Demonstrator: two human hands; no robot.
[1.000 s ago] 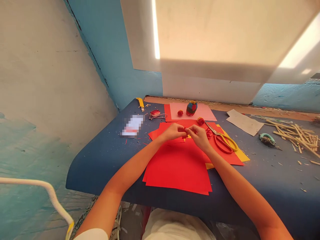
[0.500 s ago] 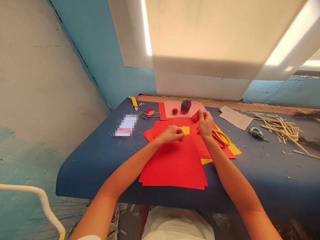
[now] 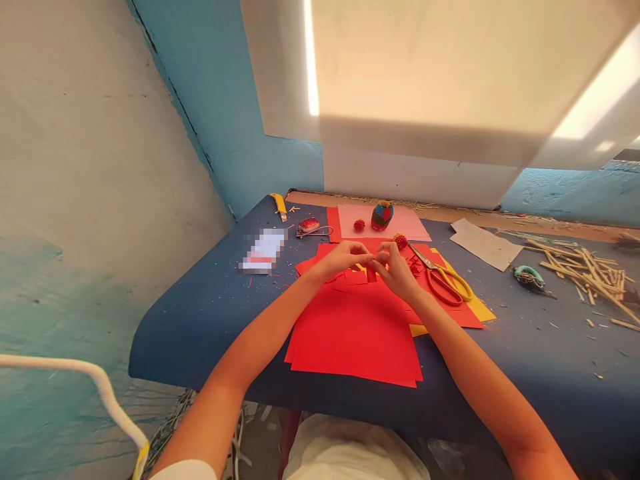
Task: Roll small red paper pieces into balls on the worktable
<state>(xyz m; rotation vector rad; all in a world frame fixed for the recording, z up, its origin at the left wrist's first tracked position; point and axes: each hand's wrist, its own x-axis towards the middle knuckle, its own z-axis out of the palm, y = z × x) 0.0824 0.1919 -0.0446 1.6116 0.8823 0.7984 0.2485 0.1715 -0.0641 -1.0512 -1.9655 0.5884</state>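
Observation:
My left hand [image 3: 344,258] and my right hand [image 3: 395,268] meet fingertip to fingertip above a stack of red paper sheets [image 3: 356,333] on the blue table [image 3: 200,313]. Both pinch a small red paper piece [image 3: 373,262] between them; its shape is too small to make out. A small red-and-yellow paper ball [image 3: 399,241] lies just beyond my right hand. Yellow-handled scissors [image 3: 444,277] rest on red and yellow paper to the right of my right hand.
At the back lie a pink sheet [image 3: 400,223], a multicoloured paper figure [image 3: 383,215] and a small red ball [image 3: 359,225]. A yellow cutter [image 3: 279,205], a red clip [image 3: 310,226] and a blurred card [image 3: 264,250] sit left. Wooden sticks [image 3: 590,273], a teal tool [image 3: 529,277] and white paper [image 3: 485,243] lie right.
My right hand came back from near the small ball by the pink sheet to meet my left hand. Both hands now pinch the red piece together.

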